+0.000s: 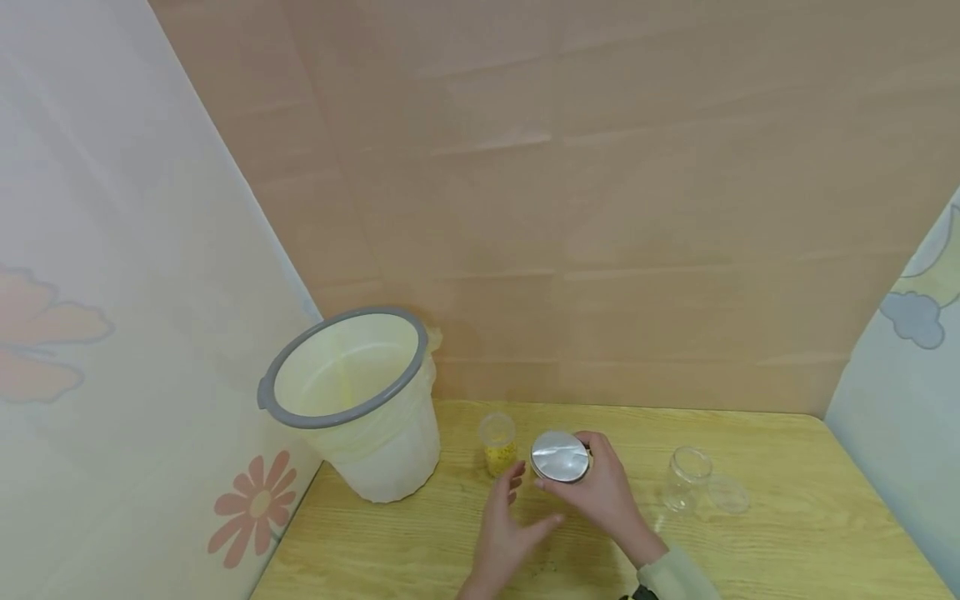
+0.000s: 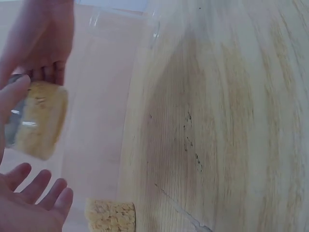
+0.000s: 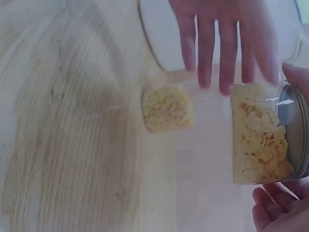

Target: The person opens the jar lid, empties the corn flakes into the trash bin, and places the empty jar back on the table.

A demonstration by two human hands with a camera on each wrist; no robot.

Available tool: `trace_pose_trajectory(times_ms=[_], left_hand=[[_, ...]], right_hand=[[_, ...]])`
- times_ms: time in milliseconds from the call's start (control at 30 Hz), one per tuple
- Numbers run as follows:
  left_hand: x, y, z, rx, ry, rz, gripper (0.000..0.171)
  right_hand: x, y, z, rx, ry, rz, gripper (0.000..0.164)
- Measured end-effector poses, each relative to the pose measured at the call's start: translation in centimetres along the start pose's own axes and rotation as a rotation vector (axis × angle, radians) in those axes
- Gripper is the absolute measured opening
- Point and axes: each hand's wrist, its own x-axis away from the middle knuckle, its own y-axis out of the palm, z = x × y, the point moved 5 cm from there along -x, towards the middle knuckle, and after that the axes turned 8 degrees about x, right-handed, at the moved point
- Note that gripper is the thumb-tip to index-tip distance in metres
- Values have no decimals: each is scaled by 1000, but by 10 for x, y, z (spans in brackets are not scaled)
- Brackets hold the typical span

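Note:
My right hand [image 1: 603, 487] grips a clear jar of yellow flakes [image 3: 263, 135] by its upper end, thumb and fingers on either side. Its round silver top [image 1: 560, 456] faces up toward the head camera. My left hand [image 1: 506, 537] is beside it on the left, fingers extended and apart, holding nothing. In the right wrist view, the left fingers [image 3: 205, 53] point toward the held jar. Just beyond the left fingertips, a second clear container [image 1: 498, 429] stands on the table, partly filled with yellow flakes [image 3: 168, 107].
At the left stands a white bin [image 1: 390, 467] with a grey rim and a pale liner. An open clear jar [image 1: 686, 479] is on the wooden table [image 1: 810, 517] at the right, with a clear round lid [image 1: 727, 493] lying beside it. Cloth-like walls border the table.

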Motion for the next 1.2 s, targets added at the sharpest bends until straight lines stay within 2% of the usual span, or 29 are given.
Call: trace_pose_trajectory(times_ms=[167, 367, 500, 667, 867, 1067, 1133, 1200], left_hand=[[-1, 1, 5, 13, 9, 6, 94], [-2, 1, 12, 56, 25, 20, 92], [0, 1, 19, 53, 97, 26, 88], [1, 3, 26, 98, 167, 18, 84], [3, 3, 33, 110, 222, 60, 77], [5, 7, 40, 149, 252, 33, 79], [6, 9, 40, 156, 246, 34, 81], [7, 10, 42, 146, 267, 46, 83]], right_hand=[[7, -4, -19, -56, -21, -7, 83], [16, -8, -33, -57, -23, -21, 81], [23, -9, -40, -81, -27, -25, 83], [31, -9, -49, -107, -26, -36, 84], [38, -7, -53, -153, -6, -60, 84], [41, -9, -55, -192, -11, -28, 90], [42, -10, -57, -208, -10, -19, 92], [43, -12, -58, -220, -8, -8, 92]])
